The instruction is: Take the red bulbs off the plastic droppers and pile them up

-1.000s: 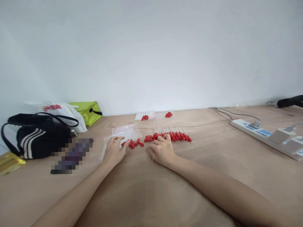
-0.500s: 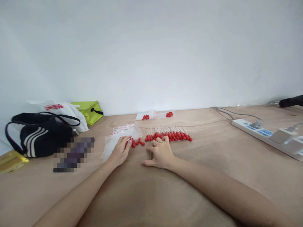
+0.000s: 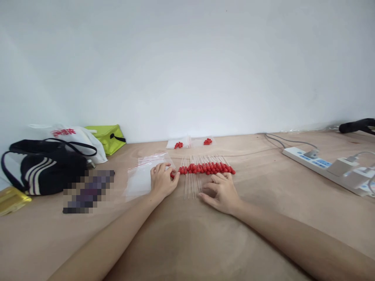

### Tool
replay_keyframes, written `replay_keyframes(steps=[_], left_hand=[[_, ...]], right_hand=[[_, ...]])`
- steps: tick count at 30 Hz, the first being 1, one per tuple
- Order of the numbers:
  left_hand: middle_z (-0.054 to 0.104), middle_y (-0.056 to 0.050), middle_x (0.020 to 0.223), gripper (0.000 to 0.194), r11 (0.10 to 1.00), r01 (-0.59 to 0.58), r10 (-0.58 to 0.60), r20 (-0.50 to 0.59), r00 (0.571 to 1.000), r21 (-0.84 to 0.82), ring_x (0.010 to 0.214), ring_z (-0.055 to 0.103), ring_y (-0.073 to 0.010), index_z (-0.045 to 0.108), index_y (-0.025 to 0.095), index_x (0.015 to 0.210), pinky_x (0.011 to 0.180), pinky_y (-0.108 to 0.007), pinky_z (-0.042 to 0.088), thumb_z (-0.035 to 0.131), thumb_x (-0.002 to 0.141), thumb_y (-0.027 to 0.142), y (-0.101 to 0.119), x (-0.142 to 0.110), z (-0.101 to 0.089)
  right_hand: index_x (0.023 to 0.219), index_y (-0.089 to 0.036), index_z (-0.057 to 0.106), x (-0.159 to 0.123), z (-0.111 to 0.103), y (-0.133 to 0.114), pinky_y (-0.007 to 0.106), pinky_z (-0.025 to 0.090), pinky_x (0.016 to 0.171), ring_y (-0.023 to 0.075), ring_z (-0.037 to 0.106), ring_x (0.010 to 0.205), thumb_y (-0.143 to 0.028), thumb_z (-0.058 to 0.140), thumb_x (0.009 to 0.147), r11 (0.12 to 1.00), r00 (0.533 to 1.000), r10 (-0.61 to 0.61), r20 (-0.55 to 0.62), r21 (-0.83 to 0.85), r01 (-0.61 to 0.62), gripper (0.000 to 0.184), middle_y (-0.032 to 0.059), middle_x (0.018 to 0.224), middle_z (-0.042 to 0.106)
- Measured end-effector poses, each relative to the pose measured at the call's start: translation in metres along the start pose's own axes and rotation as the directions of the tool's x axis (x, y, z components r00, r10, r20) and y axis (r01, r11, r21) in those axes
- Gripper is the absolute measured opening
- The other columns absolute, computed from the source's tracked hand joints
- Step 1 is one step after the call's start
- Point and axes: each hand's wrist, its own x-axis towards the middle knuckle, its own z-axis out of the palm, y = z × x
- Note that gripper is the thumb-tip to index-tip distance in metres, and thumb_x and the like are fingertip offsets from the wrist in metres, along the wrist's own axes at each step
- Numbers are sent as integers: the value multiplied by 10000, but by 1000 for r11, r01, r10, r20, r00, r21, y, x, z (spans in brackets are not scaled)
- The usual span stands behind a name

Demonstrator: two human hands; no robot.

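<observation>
My left hand is curled round a few loose red rubber bulbs, with the thumb and fingers at either side; the palm hides most of them. Just right of it lies a row of thin clear droppers with red bulbs, their stems pointing to the wall. Several more clear stems run from the row towards me. At the row's near side my right hand rests with fingers bent but apart, its fingertips close to the bulbs and its thumb by the stems. I see nothing held in it.
Clear zip bags lie partly under my left hand. Against the wall lie two small bags with red bulbs. On the left stand a black bag, a white plastic bag and a green bag. A power strip with cables lies right.
My left hand has moved right, over the loose red bulbs. My right hand has slid right along the row, uncovering several clear stems that point towards me.
</observation>
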Motion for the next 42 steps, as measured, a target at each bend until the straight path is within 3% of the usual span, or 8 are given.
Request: replay_keyframes(steps=[6, 13, 18, 23, 30, 33, 38, 42], left_hand=[[601, -78, 942, 142, 995, 86, -83, 56, 995, -50, 929, 508, -273, 618, 202, 607, 801, -456, 357, 557, 690, 299, 3, 7, 9], [595, -58, 895, 130, 965, 197, -215, -92, 972, -171, 909, 519, -261, 623, 203, 638, 792, -438, 376, 559, 702, 296, -3, -1, -1], [592, -47, 833, 117, 951, -89, 41, -166, 985, -295, 860, 529, -213, 616, 199, 685, 795, -385, 391, 540, 735, 273, 0, -20, -20], [611, -43, 881, 97, 843, -411, 380, -156, 912, -347, 907, 522, -192, 617, 208, 768, 838, -375, 384, 522, 757, 224, 7, -31, -30], [632, -28, 826, 83, 786, -509, 471, -194, 861, -352, 851, 540, -175, 606, 211, 790, 821, -365, 411, 528, 762, 216, 10, -31, -28], [630, -43, 882, 105, 795, -490, 467, -156, 871, -358, 903, 532, -186, 607, 208, 815, 845, -371, 408, 512, 773, 222, 10, -30, -28], [594, -73, 1059, 230, 794, -501, 503, -92, 860, -343, 1017, 492, -218, 590, 206, 988, 884, -400, 376, 515, 785, 283, 15, -28, -27], [646, -37, 947, 167, 752, -551, 567, -71, 821, -362, 931, 536, -186, 625, 228, 896, 834, -364, 379, 498, 818, 303, 19, -25, -27]], right_hand=[[731, -228, 664, -8, -7, 16, 314, 227, 700, 120, 461, 672, -353, 542, 765, 1000, 998, 19, -57, -17, -20, 179, 2, 675, 564], [740, -220, 663, -6, -1, 16, 328, 252, 721, 120, 452, 668, -326, 525, 777, 1000, 997, -11, -79, -12, 10, 178, 4, 685, 549], [1079, -193, 573, -6, 0, 18, 334, 316, 762, 178, 486, 869, -326, 510, 778, 999, 985, -48, -168, -33, 43, 335, 71, 941, 550], [1206, -216, 477, -2, -2, 15, 393, 279, 888, 232, 415, 1082, -414, 525, 775, 979, 977, -178, -113, -122, 165, 477, 99, 1172, 501], [995, -269, 618, 2, 4, 13, 419, 170, 930, 167, 510, 922, -383, 512, 816, 975, 976, -215, -36, -60, 212, 237, 5, 804, 660], [905, -274, 651, 5, 6, 13, 405, 167, 919, 131, 513, 782, -325, 500, 832, 975, 977, -213, -10, -62, 212, 175, -19, 668, 642], [860, -255, 662, 6, 4, 10, 400, 164, 914, 123, 475, 707, -311, 462, 847, 977, 978, -209, -14, -40, 209, 208, -17, 620, 622], [834, -246, 661, 5, 2, 5, 385, 179, 898, 116, 453, 673, -307, 445, 852, 968, 967, -252, -28, -10, 252, 225, -24, 591, 600]])
